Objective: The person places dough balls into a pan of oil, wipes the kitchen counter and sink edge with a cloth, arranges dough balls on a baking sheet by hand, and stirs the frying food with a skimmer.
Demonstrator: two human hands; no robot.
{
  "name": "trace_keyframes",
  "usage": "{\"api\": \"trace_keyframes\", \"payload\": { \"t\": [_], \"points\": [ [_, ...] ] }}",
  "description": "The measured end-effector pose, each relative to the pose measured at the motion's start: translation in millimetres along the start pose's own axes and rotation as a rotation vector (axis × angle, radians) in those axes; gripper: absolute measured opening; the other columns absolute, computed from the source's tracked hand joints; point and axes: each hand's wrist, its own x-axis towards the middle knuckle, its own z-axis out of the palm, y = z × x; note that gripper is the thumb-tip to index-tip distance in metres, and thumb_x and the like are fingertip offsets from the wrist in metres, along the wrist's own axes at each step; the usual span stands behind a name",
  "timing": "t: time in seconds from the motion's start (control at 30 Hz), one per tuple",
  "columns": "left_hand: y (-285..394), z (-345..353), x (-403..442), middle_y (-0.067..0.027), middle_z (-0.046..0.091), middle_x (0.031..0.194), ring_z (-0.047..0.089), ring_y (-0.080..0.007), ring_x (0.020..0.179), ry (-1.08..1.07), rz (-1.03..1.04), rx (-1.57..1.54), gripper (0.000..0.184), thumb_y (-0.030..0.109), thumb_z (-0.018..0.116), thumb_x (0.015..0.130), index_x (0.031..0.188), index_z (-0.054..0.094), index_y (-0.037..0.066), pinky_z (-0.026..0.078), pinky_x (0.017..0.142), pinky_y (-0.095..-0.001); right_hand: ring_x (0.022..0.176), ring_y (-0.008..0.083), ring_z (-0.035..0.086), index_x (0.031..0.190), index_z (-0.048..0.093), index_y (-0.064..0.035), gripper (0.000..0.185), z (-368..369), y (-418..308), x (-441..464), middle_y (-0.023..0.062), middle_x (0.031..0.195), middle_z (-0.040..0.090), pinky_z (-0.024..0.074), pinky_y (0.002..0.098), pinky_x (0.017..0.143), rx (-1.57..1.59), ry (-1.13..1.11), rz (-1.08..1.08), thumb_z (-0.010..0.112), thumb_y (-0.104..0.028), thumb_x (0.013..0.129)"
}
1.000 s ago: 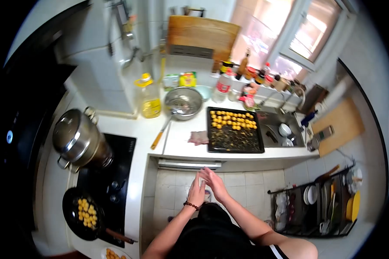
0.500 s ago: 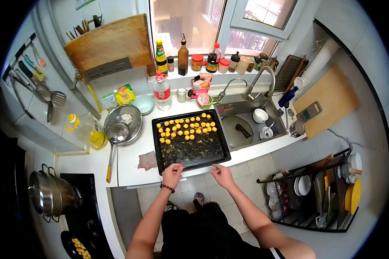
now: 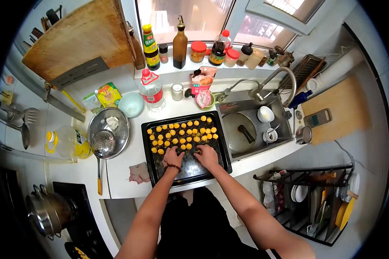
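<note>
A black baking tray (image 3: 223, 160) lies on the counter in front of me, its far half covered with several rows of small yellow balls (image 3: 182, 140). My left hand (image 3: 173, 158), with a beaded bracelet at the wrist, is over the tray's middle, close to the nearest balls. Its fingers are bent, with thumb and forefinger apart. To its right, my right hand (image 3: 207, 156) reaches over the tray at about the same height, thumb and forefinger also parted near the balls. No ball shows clearly in either hand. Crumbs dot the bare near part of the tray.
Left of the tray are a cloth (image 3: 139, 173), a steel bowl (image 3: 124, 123) with a skimmer (image 3: 103, 143), and an oil jug (image 3: 69, 141). A water bottle (image 3: 152, 93) stands behind. The sink (image 3: 285, 129) holds a lid and bowls. A pot (image 3: 45, 211) is at left.
Both hands have moved forward from the tray's near edge to over its middle, beside the balls. The view has come closer to the counter.
</note>
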Motion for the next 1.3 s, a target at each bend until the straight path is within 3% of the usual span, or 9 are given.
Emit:
{"api": "trace_keyframes", "payload": {
  "t": [0.27,0.33,0.57,0.63,0.77,0.87,1.0,1.17,1.3],
  "points": [
    [-5.8,37.4,13.3,-0.0135,0.065,0.119,0.069,-0.0327,0.102,-0.028,-0.118,0.094,0.051,0.028,0.087,0.081,0.126,0.071,0.009,0.057,0.087,-0.044,0.098,0.0357,0.071,0.123,0.072,-0.0086,0.047,31.5,10.5,37.0,0.0149,0.108,0.072,0.0579,0.0462,0.083,-0.092,-0.03,-0.121,0.082,-0.029,0.082],
    [-11.0,46.4,12.2,-0.0148,0.066,0.102,0.069,-0.029,0.083,0.145,0.04,0.088,0.05,0.026,0.092,0.074,0.115,0.074,0.002,0.057,0.074,-0.0413,0.099,0.0356,0.071,0.124,0.071,-0.0083,0.046,31.5,9.4,39.0,0.0151,0.111,0.072,0.0578,0.0471,0.083,-0.111,-0.055,-0.15,0.08,-0.028,0.084],
    [-0.7,42.1,1.6,-0.0134,0.064,0.107,0.069,-0.0301,0.088,0.119,-0.054,0.096,0.041,0.023,0.088,0.08,0.114,0.073,0.005,0.057,0.076,-0.0416,0.093,0.0363,0.071,0.12,0.069,-0.0077,0.04,44.8,18.2,48.1,0.013,0.107,0.072,0.0578,0.0481,0.077,-0.164,-0.141,-0.23,0.078,-0.027,0.086],
    [10.6,33.0,-2.8,-0.01,0.064,0.111,0.069,-0.0307,0.097,0.077,-0.111,0.098,0.035,0.024,0.082,0.086,0.118,0.073,0.013,0.057,0.082,-0.0414,0.092,0.0351,0.072,0.12,0.07,-0.0085,0.039,49.2,23.8,50.6,0.0125,0.106,0.072,0.0579,0.0469,0.076,-0.166,-0.116,-0.281,0.078,-0.027,0.087],
    [13.6,26.0,-18.0,-0.0102,0.064,0.104,0.068,-0.0302,0.091,0.21,-0.157,0.039,0.034,0.024,0.084,0.084,0.113,0.074,0.01,0.056,0.079,-0.0412,0.091,0.0344,0.072,0.118,0.072,-0.0085,0.037,48.2,25.0,46.4,0.0124,0.102,0.073,0.0579,0.0458,0.077,-0.128,-0.053,-0.356,0.078,-0.028,0.087],
    [12.0,11.1,-38.7,-0.0115,0.063,0.087,0.065,-0.0305,0.08,0.344,-0.188,-0.134,0.036,0.03,0.088,0.08,0.106,0.076,0.008,0.052,0.07,-0.0427,0.085,0.0309,0.071,0.114,0.075,-0.0069,0.036,30.3,14.6,34.1,0.0115,0.091,0.073,0.0567,0.0428,0.074,-0.015,-0.099,-0.259,0.08,-0.029,0.085],
    [8.3,-37.5,-98.7,-0.0082,0.062,0.079,0.061,-0.0252,0.069,0.469,-0.212,-0.297,0.041,0.032,0.091,0.076,0.104,0.076,0.006,0.05,0.065,-0.0373,0.069,0.0249,0.068,0.111,0.077,-0.005,0.036,10.7,-9.3,1.4,0.0072,0.072,0.067,0.0534,0.039,0.068,0.197,-0.167,-0.309,0.084,-0.027,0.082],
    [-37.4,-86.4,-188.4,-0.006,0.062,0.079,0.06,-0.0207,0.068,0.657,-0.331,-0.505,0.039,0.031,0.091,0.076,0.104,0.077,0.008,0.05,0.064,-0.0347,0.059,0.0122,0.059,0.11,0.076,-0.001,0.037,43.9,-57.1,-38.4,0.0026,0.065,0.061,0.0483,0.0297,0.058,0.278,-0.293,-0.625,0.087,-0.021,0.081],
    [-58.3,-127.1,-289.0,-0.0047,0.065,0.082,0.06,-0.0176,0.067,0.815,-0.488,-0.583,0.04,0.035,0.089,0.079,0.108,0.077,0.008,0.051,0.064,-0.0314,0.058,0.0055,0.049,0.108,0.075,0.0028,0.033,57.2,-136.4,-115.2,-0.0012,0.063,0.056,0.0434,0.024,0.056,0.352,-0.59,-0.645,0.087,-0.014,0.082]
  ]
}}
